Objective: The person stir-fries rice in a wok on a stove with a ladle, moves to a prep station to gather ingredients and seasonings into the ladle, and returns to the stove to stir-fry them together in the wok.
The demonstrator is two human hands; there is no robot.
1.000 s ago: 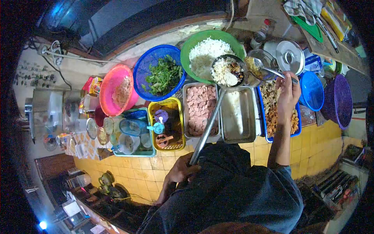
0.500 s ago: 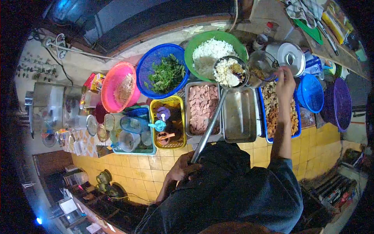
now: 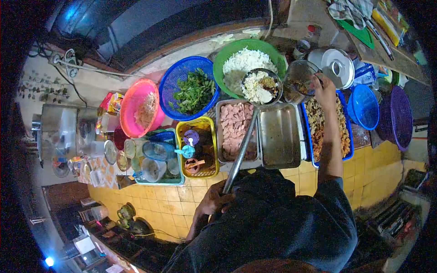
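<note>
My left hand (image 3: 215, 198) is wrapped round the long metal handle of a ladle (image 3: 237, 164). The ladle's round bowl holds white and brown ingredients (image 3: 258, 87) and hangs over the near edge of a green basket (image 3: 219, 63) with white food. Closed fingers of my right hand (image 3: 324, 89) hold a spoon (image 3: 318, 78) at the rim of a clear container (image 3: 298, 68) with brown contents; the spoon's lower end is hard to make out. Below that hand lies a blue-rimmed tray (image 3: 311, 144) of brown fried pieces.
Metal trays, one with pink slices (image 3: 236, 125) and one bare (image 3: 278, 136), stand nearest me. Leftward are a yellow basket (image 3: 182, 170), a blue basket (image 3: 166, 86) of leaves and a pink basket (image 3: 126, 109). Blue (image 3: 363, 107) and purple (image 3: 401, 118) baskets stand at right.
The spoon in my right hand has moved from beside the ladle back to the clear container. Brown seasoning now shows on the ladle's contents. The ladle has shifted slightly left.
</note>
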